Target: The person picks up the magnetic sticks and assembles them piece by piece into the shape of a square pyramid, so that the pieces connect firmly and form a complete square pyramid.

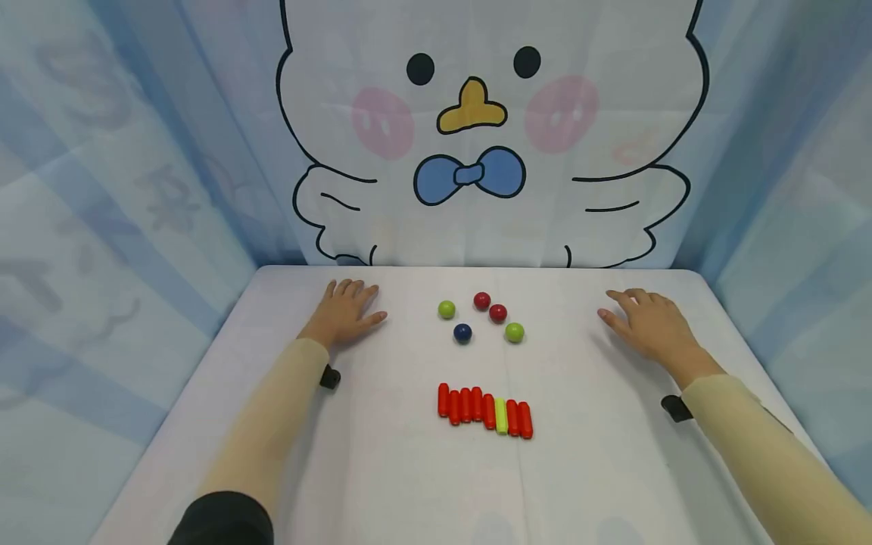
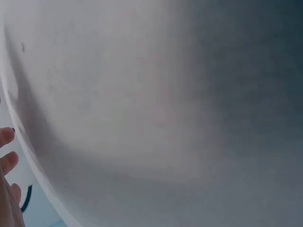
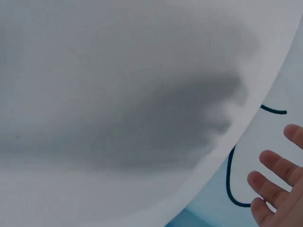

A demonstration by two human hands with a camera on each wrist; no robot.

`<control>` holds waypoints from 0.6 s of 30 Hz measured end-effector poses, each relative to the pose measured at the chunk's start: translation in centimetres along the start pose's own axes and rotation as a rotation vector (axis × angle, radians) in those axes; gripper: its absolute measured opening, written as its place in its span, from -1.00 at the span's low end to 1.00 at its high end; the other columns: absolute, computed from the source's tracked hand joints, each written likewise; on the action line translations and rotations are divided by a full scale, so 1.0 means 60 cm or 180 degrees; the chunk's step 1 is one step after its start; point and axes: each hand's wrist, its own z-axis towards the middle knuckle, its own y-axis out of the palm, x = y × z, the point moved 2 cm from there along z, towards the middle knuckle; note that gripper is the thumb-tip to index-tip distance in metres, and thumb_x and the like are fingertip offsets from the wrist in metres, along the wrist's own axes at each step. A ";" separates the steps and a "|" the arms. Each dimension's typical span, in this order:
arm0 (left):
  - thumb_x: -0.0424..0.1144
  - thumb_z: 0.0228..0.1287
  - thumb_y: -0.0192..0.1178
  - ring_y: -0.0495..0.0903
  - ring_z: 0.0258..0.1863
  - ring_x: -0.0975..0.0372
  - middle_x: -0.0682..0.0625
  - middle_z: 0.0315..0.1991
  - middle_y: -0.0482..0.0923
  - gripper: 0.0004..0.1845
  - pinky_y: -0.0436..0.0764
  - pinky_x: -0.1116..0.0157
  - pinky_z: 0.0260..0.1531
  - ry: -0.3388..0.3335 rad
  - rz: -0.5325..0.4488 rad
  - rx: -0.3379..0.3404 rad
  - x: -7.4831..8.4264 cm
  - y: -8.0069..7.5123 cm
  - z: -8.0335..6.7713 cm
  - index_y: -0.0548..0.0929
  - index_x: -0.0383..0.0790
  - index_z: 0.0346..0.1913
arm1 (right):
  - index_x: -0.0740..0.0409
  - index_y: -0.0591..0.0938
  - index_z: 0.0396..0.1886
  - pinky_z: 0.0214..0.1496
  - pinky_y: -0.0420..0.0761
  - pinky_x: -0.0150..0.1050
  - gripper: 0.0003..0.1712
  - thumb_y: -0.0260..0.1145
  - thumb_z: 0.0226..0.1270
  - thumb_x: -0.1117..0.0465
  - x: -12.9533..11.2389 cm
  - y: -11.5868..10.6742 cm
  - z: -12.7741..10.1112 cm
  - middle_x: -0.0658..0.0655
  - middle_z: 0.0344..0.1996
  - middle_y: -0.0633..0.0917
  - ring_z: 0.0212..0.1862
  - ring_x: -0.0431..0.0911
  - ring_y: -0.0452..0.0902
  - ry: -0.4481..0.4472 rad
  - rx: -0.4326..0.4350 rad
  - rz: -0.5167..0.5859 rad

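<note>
Balls [image 1: 498,313]: five, glossy, two red, two green, one dark blue; frame centre | Left hand [image 1: 344,312], centre-left: fingers spread | Right hand [image 1: 649,325], centre-right: fingers parted, table [image 1: 395,477] contact unclear from this angle

Apparently no legible text or numbers

A plain beige left sleeve [image 1: 262,424] and a matching right sleeve [image 1: 770,446] are worn, with the left hand [image 1: 346,312] and right hand [image 1: 652,327] bare. 1 small black left wrist unit [image 1: 330,377] and 1 black right wrist unit [image 1: 677,409] are worn. The left sleeve is overlapped, farther up, by 1 wide black piece [image 1: 225,521] with a curved edge.
</note>
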 end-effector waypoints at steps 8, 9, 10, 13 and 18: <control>0.42 0.46 -0.09 0.18 0.54 -0.16 -0.23 0.54 0.27 -0.15 0.03 -0.19 0.57 0.0316 -0.0018 0.0007 0.027 -0.005 -0.007 0.28 -0.06 0.60 | 0.21 0.36 0.52 0.45 0.21 0.43 -0.22 -0.02 0.63 -0.26 -0.042 -0.005 -0.026 0.48 0.38 0.42 0.37 0.51 0.29 -0.0233 -0.0025 -0.0169; 0.42 0.46 -0.09 0.20 0.53 -0.15 -0.22 0.52 0.29 -0.15 0.05 -0.18 0.57 0.0337 -0.0018 0.0014 0.032 -0.006 -0.007 0.29 -0.06 0.59 | 0.21 0.38 0.51 0.45 0.22 0.43 -0.23 0.01 0.62 -0.25 -0.048 -0.005 -0.029 0.47 0.37 0.44 0.36 0.51 0.31 -0.0252 -0.0023 -0.0178; 0.42 0.46 -0.09 0.21 0.53 -0.15 -0.22 0.51 0.31 -0.16 0.05 -0.18 0.57 0.0360 -0.0017 0.0017 0.037 -0.007 -0.007 0.31 -0.06 0.58 | 0.21 0.40 0.50 0.44 0.23 0.43 -0.24 0.02 0.62 -0.25 -0.054 -0.005 -0.033 0.46 0.36 0.46 0.36 0.50 0.32 -0.0267 -0.0024 -0.0191; 0.42 0.46 -0.10 0.24 0.50 -0.13 -0.19 0.46 0.37 -0.17 0.02 -0.19 0.57 0.0420 0.0022 0.0012 0.053 -0.007 -0.008 0.35 -0.06 0.55 | 0.20 0.46 0.46 0.43 0.26 0.43 -0.25 0.06 0.60 -0.26 -0.071 -0.001 -0.042 0.45 0.33 0.50 0.34 0.48 0.35 -0.0297 -0.0029 -0.0207; 0.44 0.45 -0.10 0.32 0.44 -0.11 -0.15 0.37 0.45 -0.22 0.08 -0.23 0.52 0.0487 0.0060 0.0111 0.073 -0.001 -0.007 0.43 -0.03 0.47 | 0.21 0.59 0.33 0.43 0.27 0.42 -0.30 0.12 0.56 -0.26 -0.103 0.007 -0.056 0.42 0.25 0.58 0.31 0.45 0.40 -0.0295 0.0015 -0.0201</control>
